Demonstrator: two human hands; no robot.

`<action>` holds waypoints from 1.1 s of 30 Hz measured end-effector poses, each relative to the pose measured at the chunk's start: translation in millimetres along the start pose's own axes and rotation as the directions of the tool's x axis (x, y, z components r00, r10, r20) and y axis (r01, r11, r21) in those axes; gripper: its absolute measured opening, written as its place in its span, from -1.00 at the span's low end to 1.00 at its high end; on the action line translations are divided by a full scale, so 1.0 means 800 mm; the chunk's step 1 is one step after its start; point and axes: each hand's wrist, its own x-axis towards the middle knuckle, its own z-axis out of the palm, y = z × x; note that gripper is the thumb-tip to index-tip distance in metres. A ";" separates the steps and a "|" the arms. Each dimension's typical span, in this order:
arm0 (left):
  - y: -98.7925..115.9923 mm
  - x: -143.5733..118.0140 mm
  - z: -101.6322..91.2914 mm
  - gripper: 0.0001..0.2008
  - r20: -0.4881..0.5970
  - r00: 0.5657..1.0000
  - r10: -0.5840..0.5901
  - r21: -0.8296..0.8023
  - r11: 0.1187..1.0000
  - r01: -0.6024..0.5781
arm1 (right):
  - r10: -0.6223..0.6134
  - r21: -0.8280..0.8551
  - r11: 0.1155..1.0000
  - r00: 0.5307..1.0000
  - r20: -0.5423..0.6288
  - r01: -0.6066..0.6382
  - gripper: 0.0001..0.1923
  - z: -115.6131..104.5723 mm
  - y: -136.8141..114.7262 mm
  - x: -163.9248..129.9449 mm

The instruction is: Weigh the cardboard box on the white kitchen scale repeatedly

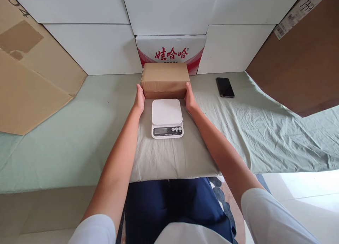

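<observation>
A closed brown cardboard box (164, 74) sits toward the back of the cloth-covered table, between my two hands. My left hand (140, 98) presses against its left side, thumb up and the other fingers hidden along the side. On the opposite side, my right hand (190, 97) grips the box with its thumb near the front right edge. Just in front of the box lies a white digital kitchen scale (167, 113), with a small display and round buttons facing me. Nothing rests on the scale's plate, and its display looks blank.
A black smartphone (225, 87) lies to the right. Behind stands a white and red printed carton (171, 46) among white panels (90, 49). Large cardboard sheets flank the table, one at left (34, 71) and one at right (299, 64). A pale green cloth (79, 138) covers the tabletop.
</observation>
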 end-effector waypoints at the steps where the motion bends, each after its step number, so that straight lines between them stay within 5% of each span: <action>1: 0.000 0.000 0.003 0.06 -0.004 1.000 0.011 -0.014 1.000 -0.011 | -0.006 0.009 1.000 1.000 -0.015 0.007 -0.21 0.005 -0.004 -0.003; 6: 0.043 -0.020 0.007 -0.07 0.002 0.996 0.084 -0.064 0.994 -0.084 | -0.080 -0.036 0.996 0.996 0.039 0.082 -0.23 0.020 -0.057 -0.012; 11: 0.096 -0.105 0.013 -0.14 0.009 0.984 0.178 -0.048 0.983 -0.177 | -0.173 -0.091 0.979 0.978 0.118 0.185 -0.27 0.018 -0.122 -0.066; 17: 0.082 -0.199 0.018 -0.20 0.007 0.989 0.146 -0.029 0.989 -0.145 | -0.059 -0.058 0.996 0.996 0.073 0.064 -0.36 0.004 -0.112 -0.155; 26: 0.070 -0.200 0.014 -0.47 -0.025 0.992 0.120 -0.050 0.991 -0.121 | -0.008 -0.012 1.000 0.999 0.046 0.009 -0.35 0.004 -0.094 -0.169; 33: 0.065 -0.198 0.009 -0.40 -0.080 0.994 0.072 -0.061 0.995 -0.077 | -0.010 -0.007 1.000 0.999 -0.030 0.010 -0.40 -0.001 -0.096 -0.165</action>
